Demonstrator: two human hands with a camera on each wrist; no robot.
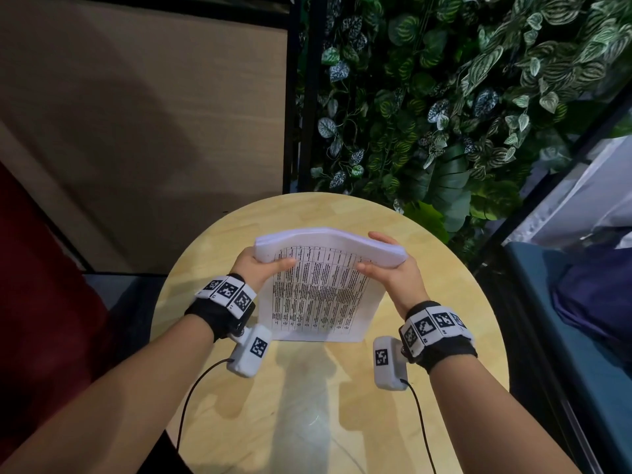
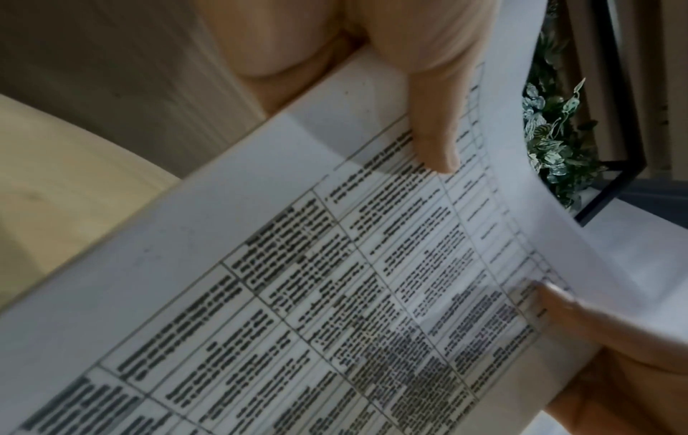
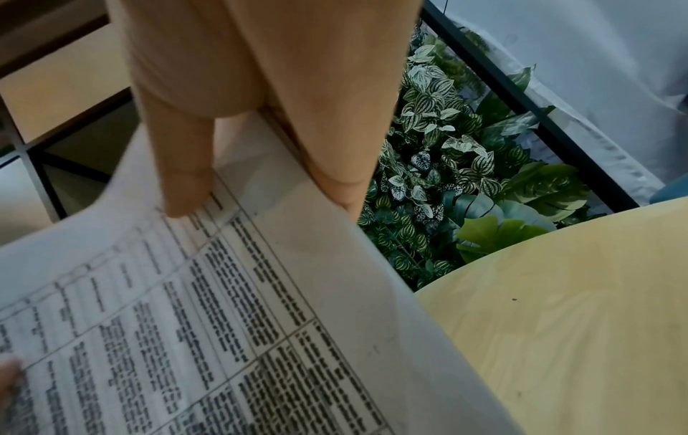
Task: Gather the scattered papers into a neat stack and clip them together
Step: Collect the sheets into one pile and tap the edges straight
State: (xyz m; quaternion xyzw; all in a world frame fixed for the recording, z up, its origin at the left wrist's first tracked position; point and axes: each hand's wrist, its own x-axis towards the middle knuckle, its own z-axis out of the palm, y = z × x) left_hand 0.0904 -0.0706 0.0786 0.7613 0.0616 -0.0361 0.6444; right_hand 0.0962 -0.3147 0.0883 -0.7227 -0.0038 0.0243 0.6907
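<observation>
Squaring step: left hand (image 1: 257, 268) and right hand (image 1: 393, 268) fingers pinch the paper stack's (image 1: 321, 295) far corners, stack upright on the bench (image 1: 307, 398), bottom edge apparently touching; next needs a clip, none in view.

The upright stack of printed white papers (image 1: 321, 292), its bottom edge on the round pale wooden table (image 1: 342, 405) and its top bowed, stands across the table's middle, with the left hand (image 1: 260, 268) and right hand (image 1: 393, 271) at its two upper corners. Bare tabletop lies open on the near side and to either side of the stack. Beyond the far rim, the green leafy plant wall (image 1: 461, 97) and black metal frame post (image 1: 309, 97) close off the room behind.
</observation>
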